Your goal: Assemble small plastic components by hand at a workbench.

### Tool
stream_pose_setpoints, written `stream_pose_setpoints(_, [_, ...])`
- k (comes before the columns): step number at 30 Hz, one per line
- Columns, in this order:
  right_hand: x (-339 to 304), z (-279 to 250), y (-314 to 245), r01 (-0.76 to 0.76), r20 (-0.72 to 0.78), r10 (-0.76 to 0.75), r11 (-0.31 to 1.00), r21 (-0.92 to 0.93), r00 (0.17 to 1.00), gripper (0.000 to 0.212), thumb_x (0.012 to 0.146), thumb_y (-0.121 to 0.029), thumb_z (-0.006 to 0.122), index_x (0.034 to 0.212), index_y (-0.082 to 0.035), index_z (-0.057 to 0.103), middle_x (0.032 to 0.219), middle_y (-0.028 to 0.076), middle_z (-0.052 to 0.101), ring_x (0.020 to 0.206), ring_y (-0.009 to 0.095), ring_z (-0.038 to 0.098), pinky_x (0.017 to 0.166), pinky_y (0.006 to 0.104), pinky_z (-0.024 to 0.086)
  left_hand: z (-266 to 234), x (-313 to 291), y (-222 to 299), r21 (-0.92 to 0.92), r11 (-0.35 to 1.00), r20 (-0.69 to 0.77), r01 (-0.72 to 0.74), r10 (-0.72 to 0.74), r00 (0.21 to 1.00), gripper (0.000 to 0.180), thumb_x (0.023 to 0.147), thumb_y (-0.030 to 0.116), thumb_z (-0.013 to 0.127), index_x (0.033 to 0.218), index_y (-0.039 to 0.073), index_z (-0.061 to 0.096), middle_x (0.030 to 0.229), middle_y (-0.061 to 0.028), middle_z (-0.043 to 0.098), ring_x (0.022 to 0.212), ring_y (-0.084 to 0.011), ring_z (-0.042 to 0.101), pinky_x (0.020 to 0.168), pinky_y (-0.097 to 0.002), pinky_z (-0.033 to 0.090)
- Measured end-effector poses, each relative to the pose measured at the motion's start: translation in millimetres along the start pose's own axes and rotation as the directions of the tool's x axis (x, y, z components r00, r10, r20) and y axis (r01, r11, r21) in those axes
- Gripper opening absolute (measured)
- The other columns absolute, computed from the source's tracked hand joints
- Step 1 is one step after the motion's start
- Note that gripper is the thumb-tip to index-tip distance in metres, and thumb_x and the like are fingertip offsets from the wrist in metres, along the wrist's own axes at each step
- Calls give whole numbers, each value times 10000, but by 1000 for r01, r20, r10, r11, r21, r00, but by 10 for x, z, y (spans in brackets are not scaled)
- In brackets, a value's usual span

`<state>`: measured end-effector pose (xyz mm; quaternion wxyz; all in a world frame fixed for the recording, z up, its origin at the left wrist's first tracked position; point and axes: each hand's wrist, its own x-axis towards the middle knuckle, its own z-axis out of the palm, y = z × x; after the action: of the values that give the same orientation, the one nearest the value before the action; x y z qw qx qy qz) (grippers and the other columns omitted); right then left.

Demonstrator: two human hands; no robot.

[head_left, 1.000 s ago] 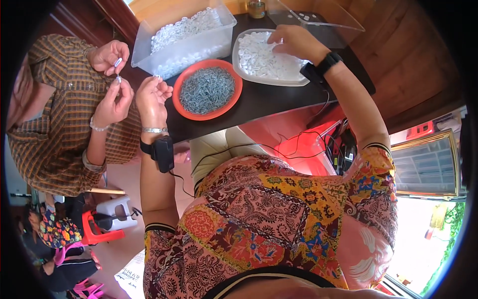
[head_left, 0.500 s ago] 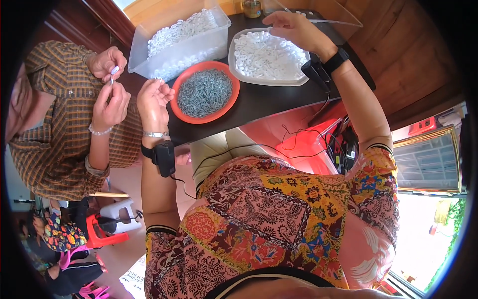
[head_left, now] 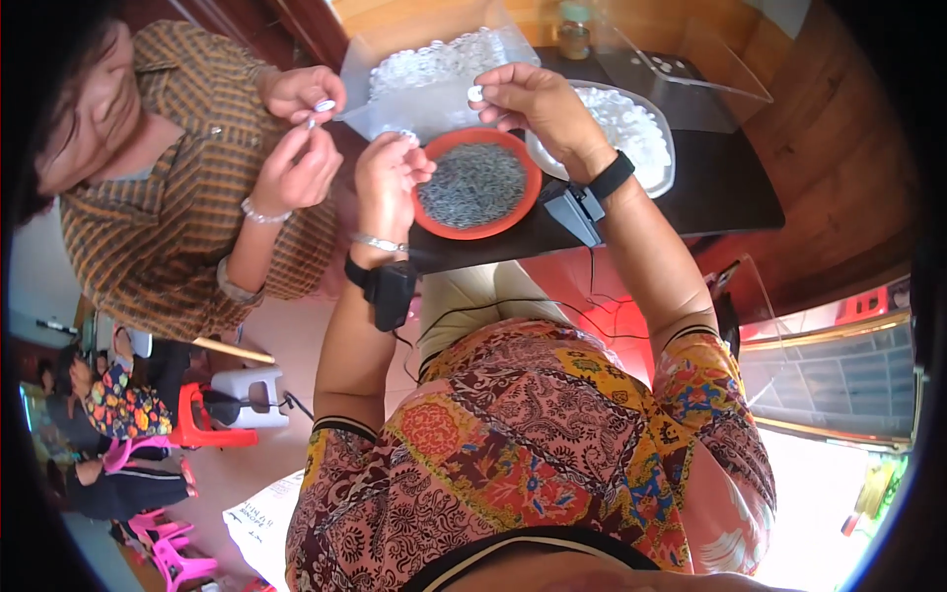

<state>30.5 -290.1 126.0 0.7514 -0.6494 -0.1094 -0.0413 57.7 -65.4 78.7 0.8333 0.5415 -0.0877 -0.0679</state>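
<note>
My left hand is raised just left of the orange bowl, its fingers curled around a small white plastic piece. Over the gap between the clear bin and the white tub, my right hand pinches another small round white piece between thumb and fingertips. Many small thin grey metal pieces fill the bowl. Small white plastic pieces heap up in the clear plastic bin behind it. More white pieces lie in the white tub, partly hidden by my right hand.
At my left, a co-worker in a checked shirt holds a small white oval piece. A jar with a green lid and a clear tray stand on the dark table. Cables hang from both wrist devices.
My right hand has moved from above the white tub leftward, with a white piece now visible in its fingers. The whole view has shifted; my left hand keeps its place beside the bowl.
</note>
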Motion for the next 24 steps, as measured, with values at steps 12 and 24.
stream_pose_setpoints(12, [273, 273, 308, -86, 164, 55, 979, 184, 985, 257, 934, -82, 555, 1183, -33, 596, 930, 8, 613, 817, 75, 588, 753, 224, 518, 96, -29, 158, 19, 999, -37, -36, 37, 999, 121, 866, 170, 577, 836, 54, 590, 670, -42, 585, 580, -174, 593, 556, -268, 463])
stream_pose_setpoints(24, [460, 162, 538, -328, 427, 120, 826, 458, 896, 281, 941, -72, 524, 1207, 17, 548, 926, 60, 632, 802, 136, 624, 784, 279, 544, 160, 0, 122, 47, 998, -51, -33, 36, 998, 107, 844, 167, 571, 810, 65, 573, 649, -32, 577, 551, -159, 583, 530, -245, 444])
